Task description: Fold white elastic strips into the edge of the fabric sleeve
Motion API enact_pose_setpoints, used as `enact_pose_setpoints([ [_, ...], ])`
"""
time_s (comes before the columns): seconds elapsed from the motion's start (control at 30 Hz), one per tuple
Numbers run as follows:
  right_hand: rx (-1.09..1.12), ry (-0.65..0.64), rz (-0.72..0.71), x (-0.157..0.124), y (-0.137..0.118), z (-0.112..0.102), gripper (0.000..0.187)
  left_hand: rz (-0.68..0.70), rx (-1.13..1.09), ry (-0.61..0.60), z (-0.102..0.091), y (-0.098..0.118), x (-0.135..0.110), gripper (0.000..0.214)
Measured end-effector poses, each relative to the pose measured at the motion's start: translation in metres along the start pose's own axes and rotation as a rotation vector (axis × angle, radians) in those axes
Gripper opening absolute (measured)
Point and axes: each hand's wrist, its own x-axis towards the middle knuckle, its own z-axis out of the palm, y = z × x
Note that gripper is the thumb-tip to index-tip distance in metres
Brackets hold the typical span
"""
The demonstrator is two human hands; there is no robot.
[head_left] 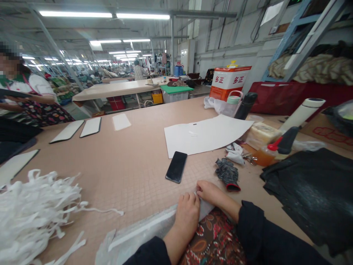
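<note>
My left hand (188, 211) is closed at the near edge of the table (129, 173), its fingers curled down. My right hand (208, 191) meets it, thumb and fingers pinched together. Something small and pale lies between the fingertips, too hidden to name. Under and beside both hands is a translucent plastic sheet (165, 221), with a white strip (140, 228) lying along it. A black phone (177, 167) rests just beyond my hands. To the right lies a grey knitted glove (227, 173) with a red cuff.
Tangled white strips (35, 217) pile up at left. A white curved panel (204, 136) lies beyond the phone. Black sheets (317, 195), an orange-filled bottle (266, 154) and a flask (303, 114) stand or lie at right. A person (33, 92) stands at far left, near flat white pieces (67, 131).
</note>
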Motion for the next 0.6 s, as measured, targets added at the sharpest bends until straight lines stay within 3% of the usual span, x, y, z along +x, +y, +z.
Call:
enact_pose_setpoints([
  [0.2,0.06,-0.035,-0.018,0.015,0.005,-0.005,0.012,0.007,0.022,-0.03,-0.004,0.0,0.001,0.03],
  [0.33,0.096,0.02,-0.008,0.02,0.006,-0.008,0.01,0.013,0.03,-0.036,-0.007,-0.002,0.0,0.03],
  [0.47,0.116,0.137,-0.01,-0.004,0.005,-0.004,0.014,-0.004,0.0,0.001,-0.002,0.005,0.001,0.028],
  [0.6,0.205,0.184,-0.21,-0.022,-0.013,0.02,0.017,-0.024,0.008,0.037,-0.002,-0.004,-0.007,0.022],
])
